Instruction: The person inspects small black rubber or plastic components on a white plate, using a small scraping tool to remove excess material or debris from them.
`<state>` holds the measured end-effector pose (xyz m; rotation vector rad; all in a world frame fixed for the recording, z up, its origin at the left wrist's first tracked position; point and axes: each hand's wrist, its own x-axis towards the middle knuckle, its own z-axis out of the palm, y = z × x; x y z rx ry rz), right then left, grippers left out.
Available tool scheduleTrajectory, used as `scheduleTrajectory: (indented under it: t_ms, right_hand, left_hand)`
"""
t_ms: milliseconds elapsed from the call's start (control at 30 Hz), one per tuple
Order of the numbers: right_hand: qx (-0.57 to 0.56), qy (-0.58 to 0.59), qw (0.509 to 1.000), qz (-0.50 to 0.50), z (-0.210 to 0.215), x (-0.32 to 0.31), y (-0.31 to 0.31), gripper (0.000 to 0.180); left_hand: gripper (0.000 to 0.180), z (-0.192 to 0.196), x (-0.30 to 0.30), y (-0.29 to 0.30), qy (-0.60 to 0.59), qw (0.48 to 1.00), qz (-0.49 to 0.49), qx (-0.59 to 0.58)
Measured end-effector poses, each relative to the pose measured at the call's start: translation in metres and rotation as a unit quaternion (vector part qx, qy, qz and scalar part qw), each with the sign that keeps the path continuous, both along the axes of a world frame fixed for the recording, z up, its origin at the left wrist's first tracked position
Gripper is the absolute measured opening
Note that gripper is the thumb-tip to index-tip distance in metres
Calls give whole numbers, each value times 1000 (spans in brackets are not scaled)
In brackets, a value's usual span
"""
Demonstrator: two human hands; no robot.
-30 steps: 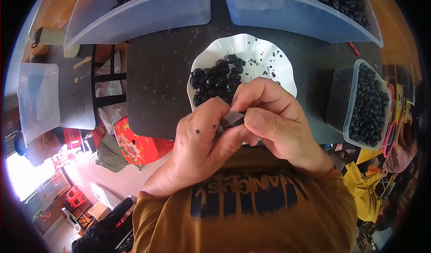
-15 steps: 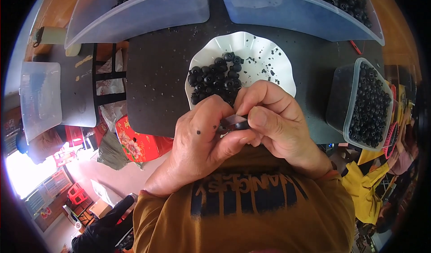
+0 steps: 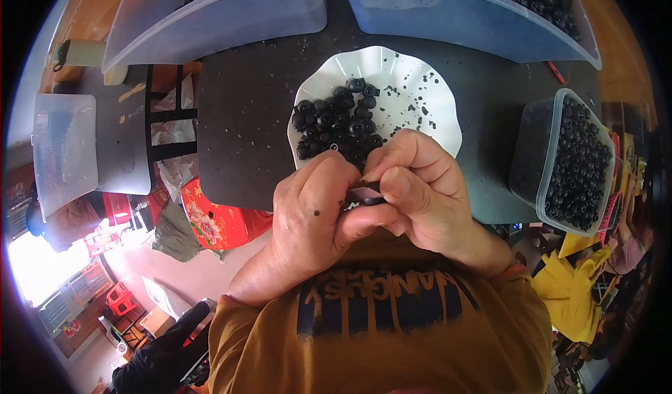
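My left hand (image 3: pixel 308 208) and my right hand (image 3: pixel 427 198) meet over the near rim of a white scalloped plate (image 3: pixel 448 117). The left thumb and fingers are closed around a small black part (image 3: pixel 374 201). Against it lies a thin, flat, shiny piece (image 3: pixel 364 192) like a blade, its end pinched by my right thumb and forefinger. Fingers hide much of both. On the plate's left side sits a heap of round black parts (image 3: pixel 336 122) with holes; tiny black scraps (image 3: pixel 423 110) dot its right side. One dark crumb sticks to my left hand.
Two big clear bins (image 3: pixel 231 26) (image 3: pixel 476 23) with black parts stand along the far edge. A smaller clear tub (image 3: pixel 542 149) full of them is at the right. Left of the dark table (image 3: pixel 238 128) are a red floral stool (image 3: pixel 210 215) and a translucent container (image 3: pixel 64 142).
Both hands stay together, with small shifts of the fingers. The flat shiny piece and black part have moved slightly and tilted. The whole view has shifted a little.
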<state>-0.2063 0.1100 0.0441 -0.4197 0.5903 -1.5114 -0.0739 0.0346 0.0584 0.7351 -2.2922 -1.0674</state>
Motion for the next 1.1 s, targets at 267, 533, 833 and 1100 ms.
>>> scheduleTrajectory:
  t_ms: [267, 533, 833, 1100]
  right_hand:
    - [-19, 11, 1000, -16, -4, 3, 2, 11]
    - [-18, 24, 999, -31, -4, 7, 4, 12]
    - [-40, 26, 999, -16, -6, 7, 2, 14]
    - [-24, 130, 987, -97, 55, -2, -45, 18]
  left_hand:
    - [49, -3, -2, 4, 6, 1000, 8, -13]
    - [48, -17, 0, 7, 10, 996, 20, -88]
    - [48, -13, 3, 5, 8, 992, 7, -126]
    - [59, -8, 29, 12, -19, 978, -49, 202]
